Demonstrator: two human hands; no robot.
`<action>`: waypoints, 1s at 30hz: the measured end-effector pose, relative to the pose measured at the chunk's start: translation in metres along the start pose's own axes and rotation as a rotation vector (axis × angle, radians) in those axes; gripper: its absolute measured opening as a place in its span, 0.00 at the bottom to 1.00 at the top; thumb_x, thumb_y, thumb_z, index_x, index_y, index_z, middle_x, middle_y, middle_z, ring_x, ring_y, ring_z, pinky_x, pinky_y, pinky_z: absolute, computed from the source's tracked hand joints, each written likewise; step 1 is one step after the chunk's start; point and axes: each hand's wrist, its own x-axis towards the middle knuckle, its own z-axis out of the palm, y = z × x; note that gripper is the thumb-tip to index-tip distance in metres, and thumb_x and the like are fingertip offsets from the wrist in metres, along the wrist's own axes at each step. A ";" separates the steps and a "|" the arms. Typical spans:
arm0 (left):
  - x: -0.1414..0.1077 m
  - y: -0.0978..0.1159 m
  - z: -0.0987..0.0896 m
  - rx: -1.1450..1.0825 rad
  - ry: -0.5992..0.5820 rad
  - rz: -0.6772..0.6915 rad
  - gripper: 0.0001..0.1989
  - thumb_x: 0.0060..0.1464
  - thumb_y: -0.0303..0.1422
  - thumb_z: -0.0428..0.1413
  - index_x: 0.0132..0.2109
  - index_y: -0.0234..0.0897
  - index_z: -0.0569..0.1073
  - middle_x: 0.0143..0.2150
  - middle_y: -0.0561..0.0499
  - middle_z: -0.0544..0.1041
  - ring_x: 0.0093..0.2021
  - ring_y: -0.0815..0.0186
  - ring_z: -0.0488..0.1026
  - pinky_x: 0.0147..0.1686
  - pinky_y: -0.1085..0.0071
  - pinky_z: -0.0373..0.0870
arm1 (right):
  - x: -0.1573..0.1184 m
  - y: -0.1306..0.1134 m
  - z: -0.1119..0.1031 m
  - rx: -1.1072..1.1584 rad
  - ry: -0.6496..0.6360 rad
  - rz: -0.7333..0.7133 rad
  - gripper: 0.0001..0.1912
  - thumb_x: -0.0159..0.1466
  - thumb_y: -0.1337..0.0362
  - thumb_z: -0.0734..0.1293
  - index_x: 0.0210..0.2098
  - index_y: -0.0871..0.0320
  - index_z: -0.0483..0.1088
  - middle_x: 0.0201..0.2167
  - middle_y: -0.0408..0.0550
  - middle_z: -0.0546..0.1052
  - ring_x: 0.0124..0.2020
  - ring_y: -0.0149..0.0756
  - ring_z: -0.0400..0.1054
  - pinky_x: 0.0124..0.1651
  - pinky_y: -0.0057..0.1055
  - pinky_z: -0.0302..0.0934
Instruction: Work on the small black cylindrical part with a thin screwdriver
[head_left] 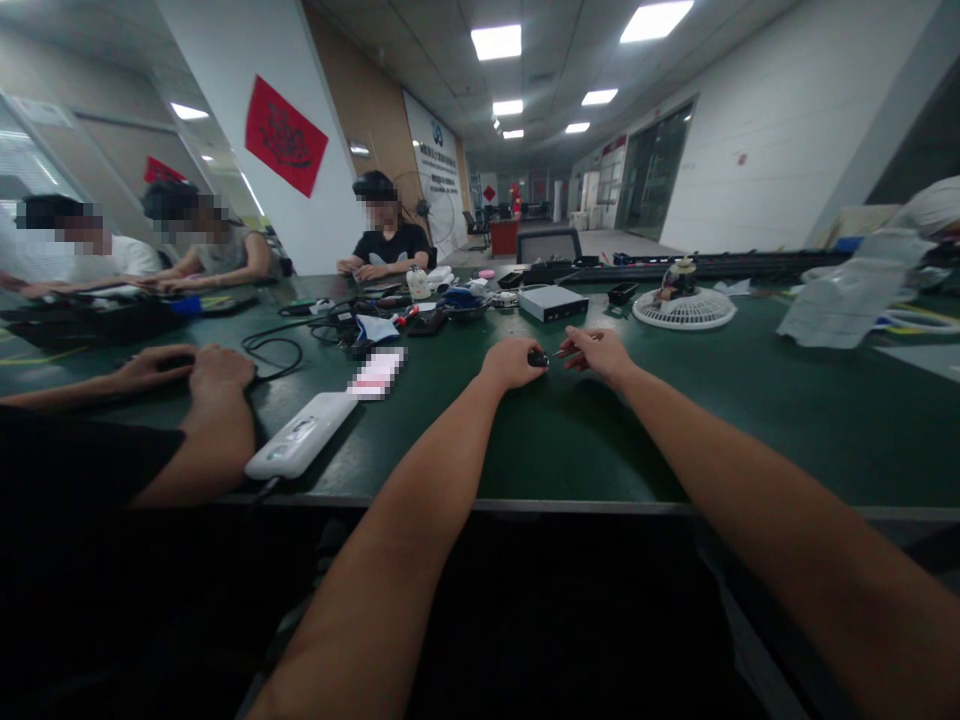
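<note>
My left hand (513, 364) rests over the green table (525, 450) in front of me, its fingers closed around a small dark rounded object (538, 357). Most of that object is hidden in the grip, so its kind does not show. Just to the right, my right hand (602, 354) pinches a thin tool (561, 352), perhaps a screwdriver. Its tip points left at the dark object; whether they touch, I cannot tell. Beyond both hands stands a grey box (553, 304) with a dark front. A small black open case (622, 293) lies to its right.
A white fan grille (684, 308) with a motor lies back right, near crumpled clear plastic (844, 300). Left are a white power strip (302, 436), a phone (377, 373) and black cables (281, 355). A co-worker's hands (217, 368) rest at left; several people sit beyond.
</note>
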 end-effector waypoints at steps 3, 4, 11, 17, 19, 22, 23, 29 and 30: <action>0.001 -0.002 0.002 0.001 0.011 -0.014 0.20 0.52 0.44 0.64 0.49 0.41 0.81 0.45 0.45 0.83 0.46 0.54 0.79 0.46 0.61 0.76 | -0.002 -0.001 0.002 0.029 -0.024 -0.009 0.17 0.73 0.56 0.65 0.34 0.61 0.75 0.42 0.59 0.84 0.22 0.29 0.74 0.24 0.24 0.62; 0.001 -0.003 0.002 -0.003 0.015 -0.021 0.20 0.52 0.44 0.64 0.50 0.41 0.80 0.45 0.46 0.83 0.46 0.54 0.79 0.46 0.61 0.76 | -0.002 -0.002 0.001 0.048 -0.046 0.002 0.18 0.74 0.56 0.64 0.34 0.61 0.75 0.43 0.59 0.84 0.22 0.30 0.74 0.24 0.25 0.63; 0.002 -0.003 0.004 -0.033 0.009 -0.011 0.18 0.52 0.44 0.64 0.48 0.42 0.80 0.45 0.47 0.83 0.45 0.55 0.79 0.46 0.62 0.75 | 0.002 0.000 -0.001 -0.027 0.011 -0.054 0.20 0.73 0.53 0.64 0.31 0.61 0.74 0.36 0.58 0.84 0.21 0.31 0.74 0.23 0.25 0.62; 0.000 -0.002 0.001 -0.025 0.006 -0.039 0.20 0.52 0.43 0.65 0.50 0.42 0.79 0.47 0.47 0.83 0.46 0.55 0.79 0.47 0.63 0.75 | -0.001 -0.001 0.003 0.025 -0.078 -0.058 0.25 0.72 0.46 0.63 0.33 0.62 0.75 0.37 0.60 0.84 0.22 0.32 0.75 0.25 0.26 0.66; -0.001 -0.001 0.001 -0.024 0.006 -0.042 0.20 0.51 0.44 0.65 0.51 0.42 0.79 0.47 0.46 0.83 0.46 0.55 0.79 0.48 0.62 0.75 | 0.000 0.001 0.002 -0.016 -0.059 -0.061 0.26 0.72 0.45 0.63 0.32 0.62 0.75 0.35 0.60 0.84 0.21 0.31 0.74 0.24 0.26 0.64; -0.001 0.001 0.000 -0.020 -0.003 -0.032 0.19 0.52 0.43 0.65 0.50 0.42 0.80 0.46 0.46 0.83 0.47 0.54 0.79 0.48 0.62 0.75 | 0.004 0.003 0.000 -0.098 -0.011 -0.107 0.25 0.71 0.46 0.65 0.32 0.62 0.76 0.30 0.57 0.83 0.19 0.31 0.73 0.21 0.25 0.61; 0.000 0.002 0.000 -0.021 -0.004 -0.031 0.19 0.52 0.43 0.65 0.49 0.42 0.80 0.46 0.46 0.83 0.47 0.54 0.79 0.48 0.62 0.75 | 0.004 0.004 0.000 -0.110 0.010 -0.127 0.25 0.70 0.46 0.65 0.31 0.62 0.76 0.28 0.56 0.83 0.18 0.31 0.73 0.21 0.25 0.61; 0.001 -0.002 0.002 -0.033 0.000 -0.025 0.19 0.52 0.44 0.65 0.49 0.42 0.80 0.46 0.47 0.83 0.46 0.55 0.79 0.47 0.63 0.75 | 0.001 -0.003 -0.003 -0.021 0.259 -0.276 0.30 0.68 0.38 0.63 0.32 0.61 0.75 0.26 0.55 0.82 0.16 0.31 0.70 0.18 0.26 0.60; 0.001 -0.002 0.002 -0.034 0.004 -0.029 0.19 0.53 0.45 0.64 0.50 0.42 0.80 0.47 0.47 0.83 0.46 0.55 0.79 0.47 0.62 0.75 | 0.001 -0.003 -0.004 -0.025 0.258 -0.267 0.30 0.68 0.38 0.63 0.33 0.60 0.75 0.27 0.55 0.82 0.16 0.31 0.70 0.18 0.26 0.59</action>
